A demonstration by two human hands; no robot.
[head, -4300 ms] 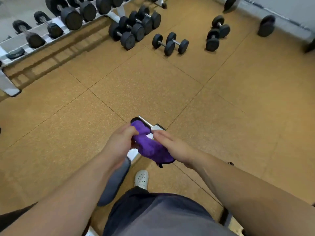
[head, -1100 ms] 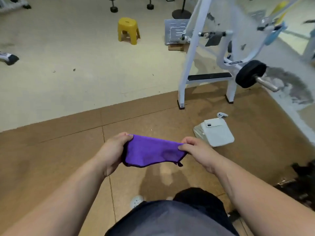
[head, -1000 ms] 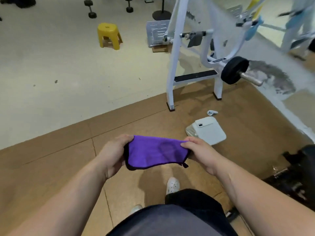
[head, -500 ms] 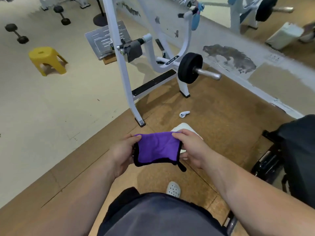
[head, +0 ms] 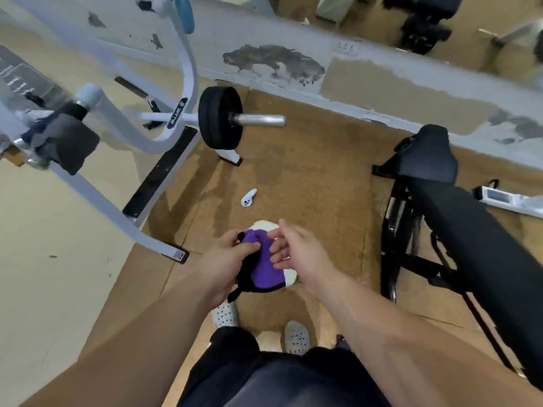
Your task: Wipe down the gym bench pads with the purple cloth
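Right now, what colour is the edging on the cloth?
Black, around the purple cloth; the head view shows it.

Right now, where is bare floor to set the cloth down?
Bare mat lies between the white controller and the black bench. The pale floor left of the white frame is bare too. Crowded beneath the cloth: white case and shoes.

Floor: brown speckled cork-look tiles (head: 308,177), meeting a smooth pale beige floor (head: 58,259) at left.
Wall: low grey-white band with dark peeling patches (head: 273,63) and a white socket (head: 346,47); mirror (head: 382,22) above.
Equipment: white tubular steel weight machine (head: 188,69) carrying a black round weight plate (head: 219,117) on a silver steel sleeve (head: 258,120).
Loose: a small white handheld controller (head: 249,198) on the tiles.
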